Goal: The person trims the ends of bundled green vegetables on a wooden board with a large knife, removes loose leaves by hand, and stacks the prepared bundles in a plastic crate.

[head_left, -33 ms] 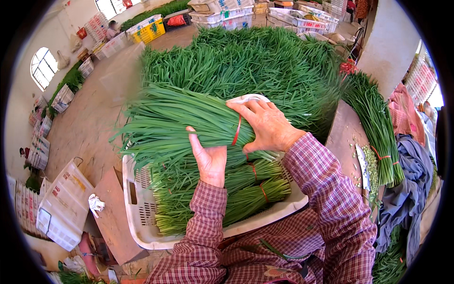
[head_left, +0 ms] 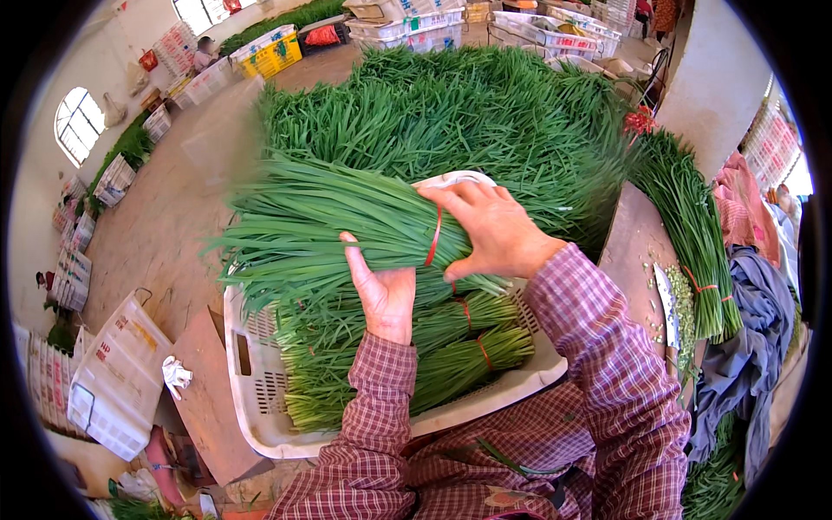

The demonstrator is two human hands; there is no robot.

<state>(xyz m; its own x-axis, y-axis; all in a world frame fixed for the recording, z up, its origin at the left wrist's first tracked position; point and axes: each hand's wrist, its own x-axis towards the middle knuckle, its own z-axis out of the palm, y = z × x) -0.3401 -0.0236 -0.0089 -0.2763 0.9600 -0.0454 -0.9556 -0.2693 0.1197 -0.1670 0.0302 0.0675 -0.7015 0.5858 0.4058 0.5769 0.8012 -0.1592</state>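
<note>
A thick bunch of garlic chives (head_left: 347,212), tied with a red band, lies across both my hands above a white plastic crate (head_left: 245,416). My left hand (head_left: 381,290) supports it from below, thumb up along the near side of the leaves. My right hand (head_left: 494,230) grips it over the top beside the band, near the pale cut ends; its fingertips on the far side are partly hidden. Inside the crate, under the held bunch, lie other tied bunches (head_left: 459,364) with their cut ends to the right.
Beyond the crate spreads a large heap of loose chives (head_left: 451,104). At right, a knife (head_left: 666,303) lies on a board among trimmings, beside tied bunches (head_left: 685,234) and grey cloth (head_left: 737,338). A white glove (head_left: 176,374) and an empty-looking white crate (head_left: 117,373) are at left.
</note>
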